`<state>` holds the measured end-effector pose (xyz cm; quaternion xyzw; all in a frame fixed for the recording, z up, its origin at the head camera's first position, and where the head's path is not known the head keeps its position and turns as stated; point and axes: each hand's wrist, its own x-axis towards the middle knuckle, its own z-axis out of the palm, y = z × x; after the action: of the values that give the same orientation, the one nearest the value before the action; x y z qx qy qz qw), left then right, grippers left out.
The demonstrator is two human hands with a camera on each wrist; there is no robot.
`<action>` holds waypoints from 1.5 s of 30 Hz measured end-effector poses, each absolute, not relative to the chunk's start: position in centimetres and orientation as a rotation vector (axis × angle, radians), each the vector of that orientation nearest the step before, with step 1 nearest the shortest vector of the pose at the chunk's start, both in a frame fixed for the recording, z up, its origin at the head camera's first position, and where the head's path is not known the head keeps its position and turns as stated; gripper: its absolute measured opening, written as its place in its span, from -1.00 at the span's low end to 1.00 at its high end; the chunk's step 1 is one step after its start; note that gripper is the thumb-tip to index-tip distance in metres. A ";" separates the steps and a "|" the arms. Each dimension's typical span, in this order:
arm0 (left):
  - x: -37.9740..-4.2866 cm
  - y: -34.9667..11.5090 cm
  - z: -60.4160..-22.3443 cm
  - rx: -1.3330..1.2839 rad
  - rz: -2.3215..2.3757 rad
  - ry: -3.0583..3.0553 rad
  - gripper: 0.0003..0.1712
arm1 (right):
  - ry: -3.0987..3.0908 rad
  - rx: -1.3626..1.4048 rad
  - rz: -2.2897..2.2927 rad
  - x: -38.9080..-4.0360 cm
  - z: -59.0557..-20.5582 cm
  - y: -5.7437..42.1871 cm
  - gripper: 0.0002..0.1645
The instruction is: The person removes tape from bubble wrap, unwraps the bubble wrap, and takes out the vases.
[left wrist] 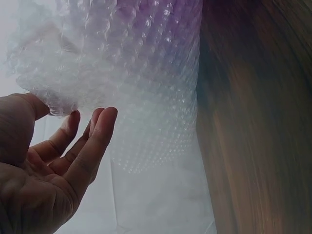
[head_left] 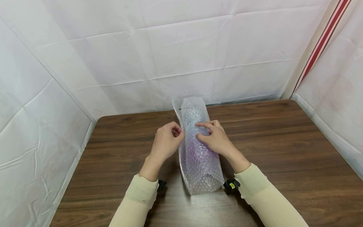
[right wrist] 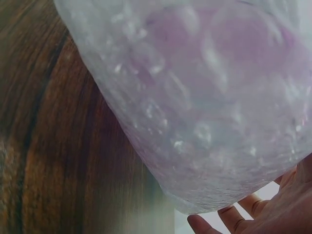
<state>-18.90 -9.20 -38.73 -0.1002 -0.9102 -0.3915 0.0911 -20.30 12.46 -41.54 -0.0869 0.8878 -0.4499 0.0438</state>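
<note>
A roll of bubble wrap [head_left: 205, 178] lies lengthwise on the table, wound around an object that shows through as blue at the far part and purple nearer me; its kind cannot be made out. My left hand [head_left: 165, 142] pinches the loose left edge of the wrap between thumb and fingertips. In the left wrist view, the thumb and index fingertip of that hand [left wrist: 58, 165] meet at the wrap's crumpled edge. On the roll's right side rests my right hand [head_left: 217, 138], thumb and fingers spread and loosely bent over the plastic.
Under the roll is a dark brown wooden table [head_left: 122, 176] with rounded far corners. White sheeting [head_left: 181, 50] hangs behind and along both sides. A red-striped strip [head_left: 320, 47] runs down the far right corner. The roll's far end reaches the table's back edge.
</note>
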 end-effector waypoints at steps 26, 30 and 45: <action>-19.1 -11.9 -38.7 -0.303 -1.196 -2.813 -0.42 | 2.706 -0.282 -1.381 -20.7 -41.9 12.2 -0.44; -19.1 -12.2 -38.5 -0.307 -1.186 -2.833 -0.36 | 2.709 -0.278 -1.372 -20.8 -41.9 12.1 -0.44; -19.5 -13.4 -38.7 -0.338 -1.088 -2.884 -0.34 | 2.706 -0.278 -1.374 -20.8 -41.7 11.8 -0.44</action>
<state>-19.51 -13.36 -38.67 -0.1091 -0.9299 -0.3506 0.0202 -20.78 11.84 -41.71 -0.0912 0.8869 -0.4504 0.0469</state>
